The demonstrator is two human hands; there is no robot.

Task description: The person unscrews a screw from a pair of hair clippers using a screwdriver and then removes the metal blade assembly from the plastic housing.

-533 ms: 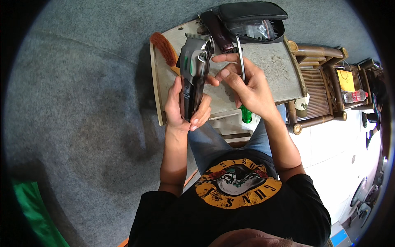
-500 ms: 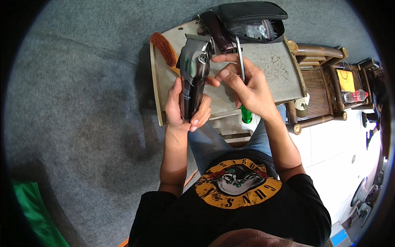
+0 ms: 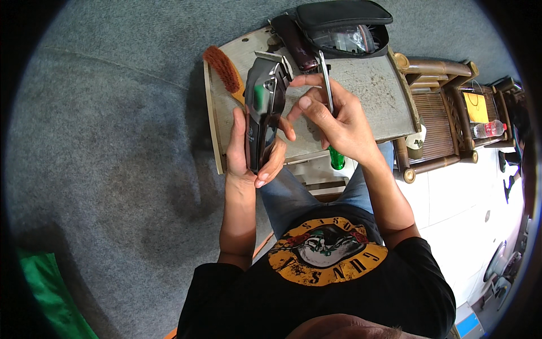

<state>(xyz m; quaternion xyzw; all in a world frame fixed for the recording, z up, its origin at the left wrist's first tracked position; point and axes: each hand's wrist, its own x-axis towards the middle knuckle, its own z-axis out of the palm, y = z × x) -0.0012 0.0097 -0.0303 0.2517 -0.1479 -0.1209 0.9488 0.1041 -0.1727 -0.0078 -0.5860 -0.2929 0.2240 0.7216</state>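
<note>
My left hand (image 3: 254, 152) is closed round the lower body of a black and grey hair clipper (image 3: 263, 101), held upright with its metal blade at the far end. In my right hand (image 3: 341, 121) a screwdriver (image 3: 327, 85) is tucked between the fingers, its steel shaft pointing away and its green handle (image 3: 337, 159) showing below the palm. The outstretched right index finger reaches the clipper's right side, close under the blade; whether it touches I cannot tell. Beyond the hands, a second, dark red clipper (image 3: 296, 42) lies on the small worn table (image 3: 370, 96).
A brush (image 3: 224, 70) with reddish bristles lies at the table's left. An open black zip case (image 3: 344, 28) sits at its far edge. To the right stand bamboo seats (image 3: 437, 121) bearing a cap (image 3: 416, 144), a yellow bag (image 3: 475, 107) and a plastic bottle (image 3: 490, 129).
The clipper has turned slightly in my left hand, showing more of its side and the edge of its blade. My right hand with the screwdriver has shifted slightly left.
</note>
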